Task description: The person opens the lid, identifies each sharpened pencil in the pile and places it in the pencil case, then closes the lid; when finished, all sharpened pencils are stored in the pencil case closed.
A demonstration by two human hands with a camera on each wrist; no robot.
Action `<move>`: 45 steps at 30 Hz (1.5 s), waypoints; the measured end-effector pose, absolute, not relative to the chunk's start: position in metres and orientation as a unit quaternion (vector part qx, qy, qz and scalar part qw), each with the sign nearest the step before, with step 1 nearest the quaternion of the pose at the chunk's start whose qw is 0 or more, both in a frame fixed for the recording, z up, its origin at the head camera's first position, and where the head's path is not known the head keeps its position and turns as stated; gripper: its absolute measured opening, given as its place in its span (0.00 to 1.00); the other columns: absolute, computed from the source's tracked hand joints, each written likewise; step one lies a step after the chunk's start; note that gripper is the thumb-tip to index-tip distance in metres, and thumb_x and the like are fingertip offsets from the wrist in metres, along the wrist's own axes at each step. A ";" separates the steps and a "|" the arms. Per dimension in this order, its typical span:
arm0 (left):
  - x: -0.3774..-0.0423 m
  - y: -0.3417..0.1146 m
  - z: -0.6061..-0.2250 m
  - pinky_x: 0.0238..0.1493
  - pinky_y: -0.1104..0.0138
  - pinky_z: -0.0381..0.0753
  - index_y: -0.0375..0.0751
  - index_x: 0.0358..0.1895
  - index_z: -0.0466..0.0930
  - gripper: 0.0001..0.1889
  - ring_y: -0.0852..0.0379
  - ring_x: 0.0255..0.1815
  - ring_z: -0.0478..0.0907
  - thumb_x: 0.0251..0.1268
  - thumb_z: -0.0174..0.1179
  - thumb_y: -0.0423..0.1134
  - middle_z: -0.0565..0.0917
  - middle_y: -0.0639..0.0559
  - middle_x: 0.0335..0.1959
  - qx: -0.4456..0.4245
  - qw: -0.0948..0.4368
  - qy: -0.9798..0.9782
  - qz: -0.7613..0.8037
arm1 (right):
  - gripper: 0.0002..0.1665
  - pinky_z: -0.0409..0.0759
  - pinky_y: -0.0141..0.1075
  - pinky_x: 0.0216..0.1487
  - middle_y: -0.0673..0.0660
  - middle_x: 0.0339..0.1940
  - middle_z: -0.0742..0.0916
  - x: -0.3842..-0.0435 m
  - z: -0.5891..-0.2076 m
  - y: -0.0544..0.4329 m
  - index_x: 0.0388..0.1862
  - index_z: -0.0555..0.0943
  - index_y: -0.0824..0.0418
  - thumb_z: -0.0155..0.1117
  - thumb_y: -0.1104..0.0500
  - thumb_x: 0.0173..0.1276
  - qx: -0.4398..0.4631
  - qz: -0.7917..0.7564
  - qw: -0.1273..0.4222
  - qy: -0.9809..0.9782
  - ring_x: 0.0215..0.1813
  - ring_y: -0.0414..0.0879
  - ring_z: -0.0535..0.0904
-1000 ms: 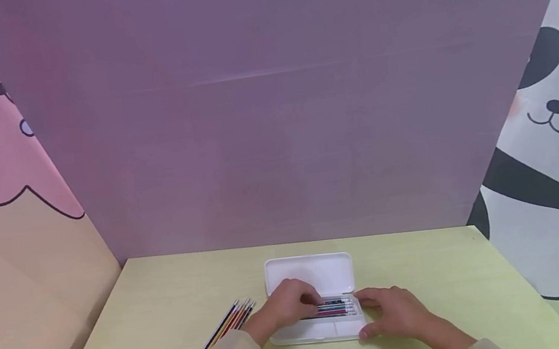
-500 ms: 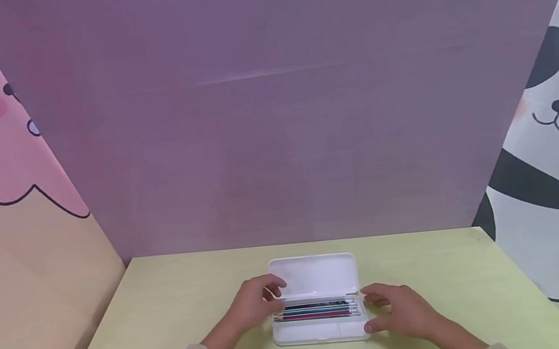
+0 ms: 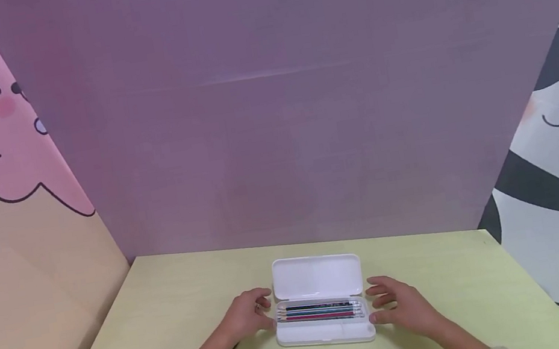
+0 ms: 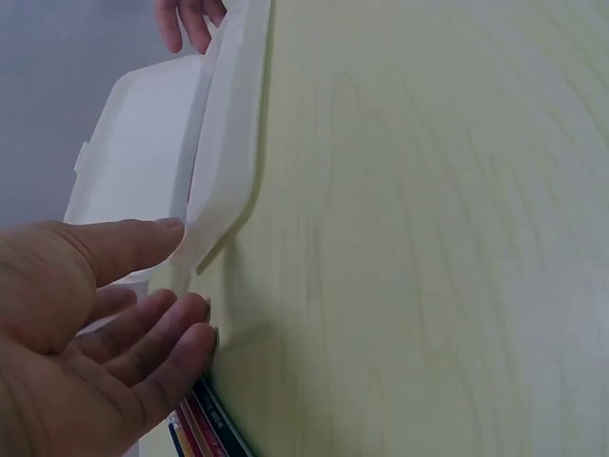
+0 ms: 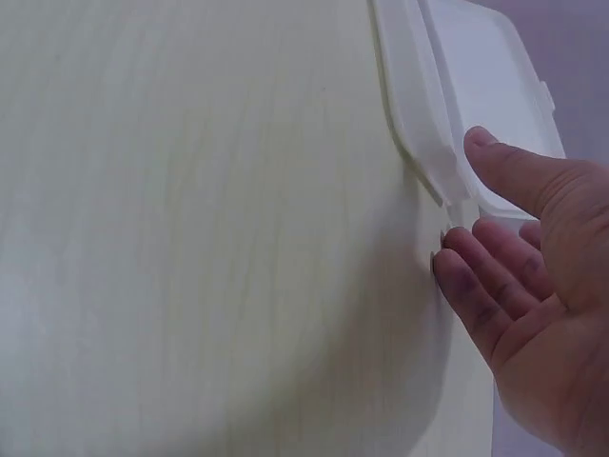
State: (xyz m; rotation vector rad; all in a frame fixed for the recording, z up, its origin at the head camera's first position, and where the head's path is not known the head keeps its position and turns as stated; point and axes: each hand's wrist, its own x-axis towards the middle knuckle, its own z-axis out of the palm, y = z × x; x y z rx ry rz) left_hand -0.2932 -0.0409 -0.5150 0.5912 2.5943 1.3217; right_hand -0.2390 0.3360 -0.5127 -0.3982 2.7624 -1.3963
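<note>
A white pencil case lies on the table with its lid folded back. Several pencils rest side by side in its rear compartment. My left hand is at the case's left end, its fingers loosely bent and holding nothing. In the left wrist view the thumb tip meets or nearly meets the case edge. My right hand is at the opposite end, fingers spread and thumb close to the front corner. Whether either hand touches the case I cannot tell for sure.
Loose pencils lie on the table beside my left hand, mostly hidden by the left arm in the head view. The pale yellow table runs back to a purple wall. Printed side panels stand left and right.
My left hand has left the pencils inside the case and moved left to its end. The right hand stays at the right end, its fingers a little more spread.
</note>
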 end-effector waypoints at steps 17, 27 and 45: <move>-0.291 -0.038 -0.520 0.33 0.70 0.80 0.27 0.74 0.64 0.43 0.58 0.36 0.82 0.52 0.72 0.22 0.83 0.38 0.59 0.216 0.112 0.846 0.475 | 0.50 0.85 0.45 0.51 0.69 0.68 0.80 -0.242 -0.518 0.333 0.73 0.68 0.69 0.82 0.64 0.53 -0.138 -0.456 0.035 0.879 0.55 0.62 0.82; -0.288 -0.037 -0.521 0.32 0.69 0.80 0.33 0.79 0.58 0.48 0.57 0.38 0.79 0.53 0.72 0.22 0.75 0.40 0.69 0.204 0.103 0.851 0.473 | 0.54 0.82 0.40 0.50 0.68 0.67 0.80 -0.243 -0.519 0.334 0.77 0.64 0.67 0.82 0.63 0.54 -0.133 -0.460 0.036 0.877 0.53 0.59 0.80; -0.282 -0.040 -0.525 0.36 0.70 0.79 0.30 0.75 0.63 0.43 0.55 0.40 0.78 0.54 0.72 0.24 0.79 0.41 0.61 0.228 0.066 0.860 0.451 | 0.53 0.83 0.37 0.48 0.65 0.64 0.81 -0.238 -0.530 0.337 0.77 0.64 0.62 0.82 0.61 0.55 -0.144 -0.476 0.002 0.868 0.53 0.58 0.81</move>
